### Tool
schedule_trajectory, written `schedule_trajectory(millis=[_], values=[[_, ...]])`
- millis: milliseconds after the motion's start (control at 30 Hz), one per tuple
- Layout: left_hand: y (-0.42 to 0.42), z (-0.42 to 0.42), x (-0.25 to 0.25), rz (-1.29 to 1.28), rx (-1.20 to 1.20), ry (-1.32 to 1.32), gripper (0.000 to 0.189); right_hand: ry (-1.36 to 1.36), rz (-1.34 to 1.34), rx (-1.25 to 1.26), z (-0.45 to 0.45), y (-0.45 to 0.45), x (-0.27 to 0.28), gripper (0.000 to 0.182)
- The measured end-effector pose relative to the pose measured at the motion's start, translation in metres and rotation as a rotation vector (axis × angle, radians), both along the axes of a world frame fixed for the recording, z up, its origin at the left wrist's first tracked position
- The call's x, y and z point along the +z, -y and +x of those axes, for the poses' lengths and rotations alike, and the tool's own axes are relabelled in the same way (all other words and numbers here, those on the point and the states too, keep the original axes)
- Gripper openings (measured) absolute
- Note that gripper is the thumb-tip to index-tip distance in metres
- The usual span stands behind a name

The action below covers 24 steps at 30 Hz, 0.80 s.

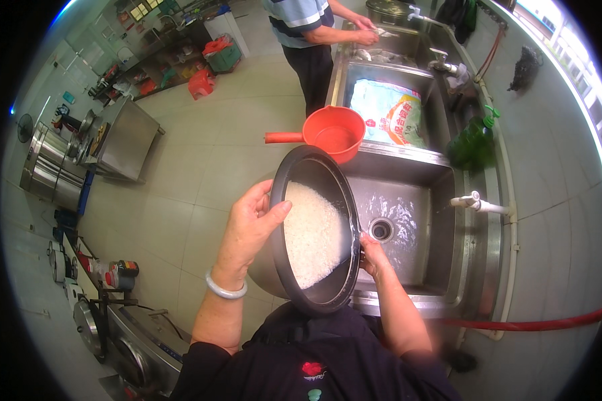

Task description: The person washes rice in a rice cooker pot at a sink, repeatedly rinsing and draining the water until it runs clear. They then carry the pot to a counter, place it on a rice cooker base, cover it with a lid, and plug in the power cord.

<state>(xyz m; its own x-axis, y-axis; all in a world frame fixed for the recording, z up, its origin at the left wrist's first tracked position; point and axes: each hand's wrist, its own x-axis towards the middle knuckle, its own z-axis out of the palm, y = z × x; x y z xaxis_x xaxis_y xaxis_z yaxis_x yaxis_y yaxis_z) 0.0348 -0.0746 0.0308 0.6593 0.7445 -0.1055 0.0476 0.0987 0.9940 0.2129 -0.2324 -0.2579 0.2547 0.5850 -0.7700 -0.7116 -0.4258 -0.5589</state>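
Both of my hands hold a dark, round pot [315, 154] tilted towards the sink on the right. White rice [311, 235] with some water lies inside it. My left hand [253, 223] grips the rim on the left, thumb over the edge, with a pale bangle at the wrist. My right hand [373, 255] supports the opposite rim, its fingers partly hidden by the pot. Water lies around the drain [382, 229] of the stainless steel sink [416, 188]. Beyond the pot, a red plastic dipper [334, 131] rests by the sink's near left corner, its handle pointing left.
A white tap [474, 201] projects over the sink's right side. A green pump bottle [472, 143] stands on the ledge. The middle basin holds a printed sack [386, 113]. At the far basin, another person [306, 30] handles fish. A red hose [527, 324] runs along the right.
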Motion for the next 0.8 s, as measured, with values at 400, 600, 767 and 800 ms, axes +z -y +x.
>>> schedule_trajectory(millis=[400, 600, 767, 800], values=[[-0.001, 0.003, -0.002, -0.003, -0.008, -0.015, 0.044, 0.001, -0.009, 0.004, 0.001, 0.0, 0.0, 0.034], [-0.004, 0.002, -0.005, 0.019, -0.039, -0.038, 0.047, -0.007, -0.011, -0.007, 0.001, -0.001, -0.001, 0.032], [-0.004, 0.005, -0.007, 0.022, -0.045, -0.038, 0.047, -0.027, -0.01, -0.015, 0.002, 0.0, -0.007, 0.028], [-0.004, 0.005, -0.007, 0.025, -0.044, -0.044, 0.048, -0.03, -0.007, -0.017, 0.001, -0.001, -0.006, 0.028]])
